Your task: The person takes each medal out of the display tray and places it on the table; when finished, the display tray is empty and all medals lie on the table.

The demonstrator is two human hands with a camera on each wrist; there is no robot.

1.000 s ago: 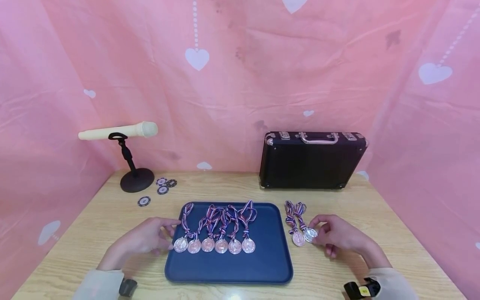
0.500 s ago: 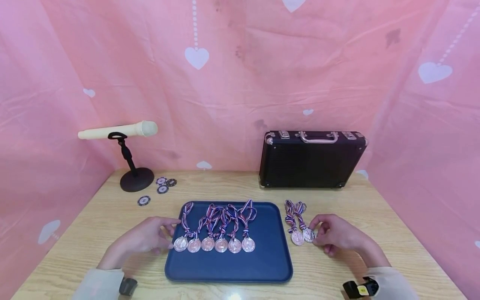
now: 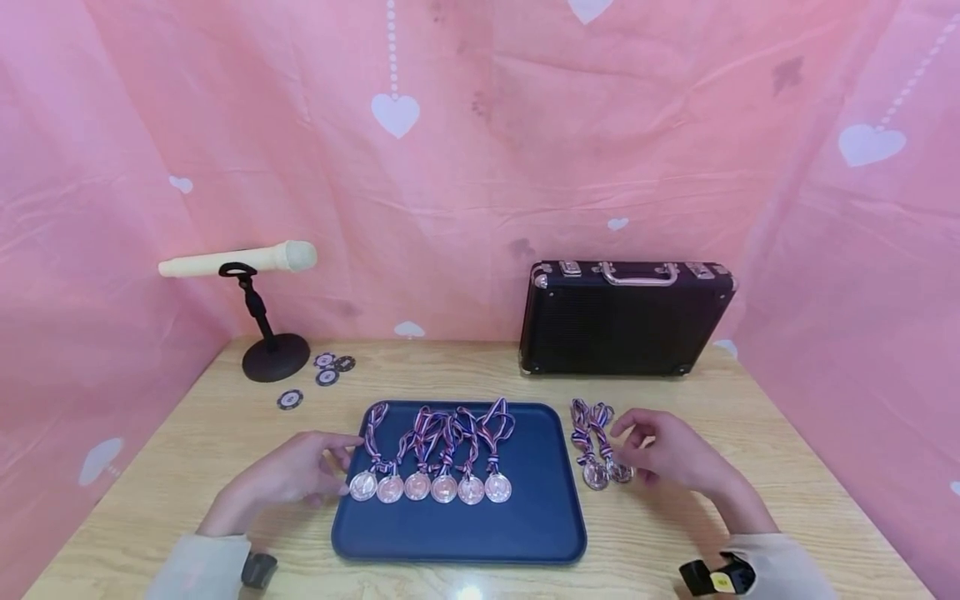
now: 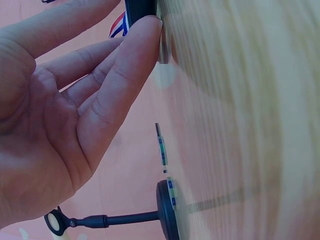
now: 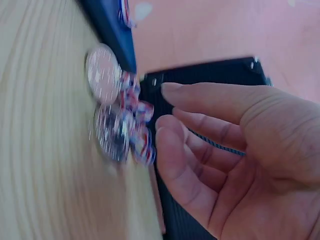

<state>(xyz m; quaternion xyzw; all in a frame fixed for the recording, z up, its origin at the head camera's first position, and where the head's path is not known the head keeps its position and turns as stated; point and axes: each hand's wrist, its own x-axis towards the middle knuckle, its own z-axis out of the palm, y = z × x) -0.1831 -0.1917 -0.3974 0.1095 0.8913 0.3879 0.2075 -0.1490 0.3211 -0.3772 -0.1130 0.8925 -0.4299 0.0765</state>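
My left hand (image 3: 296, 471) touches the left rim of a dark blue tray (image 3: 532, 521) with thumb and fingertips; the left wrist view shows the thumb (image 4: 127, 65) against the tray edge (image 4: 141, 11). Several medals (image 3: 443, 489) with red, white and blue ribbons lie in a row on the tray, discs toward me. Right of the tray, two more medals lie on the table: a left one (image 3: 596, 475) and a right one (image 3: 620, 472). My right hand (image 3: 667, 450) hovers beside the right medal with bent fingers and nothing in its grasp; in the right wrist view these fingers (image 5: 172, 150) stand apart from both discs.
A black briefcase (image 3: 626, 325) with a silver handle stands at the back right. A cream microphone (image 3: 225, 264) sits on a black stand (image 3: 276, 357) at the back left, with several poker chips (image 3: 327, 377) near its base. Pink cloth (image 3: 465, 200) hangs behind the table.
My right hand has come off the right medal's edge and lifted slightly up and back. My left hand stays at the tray rim.
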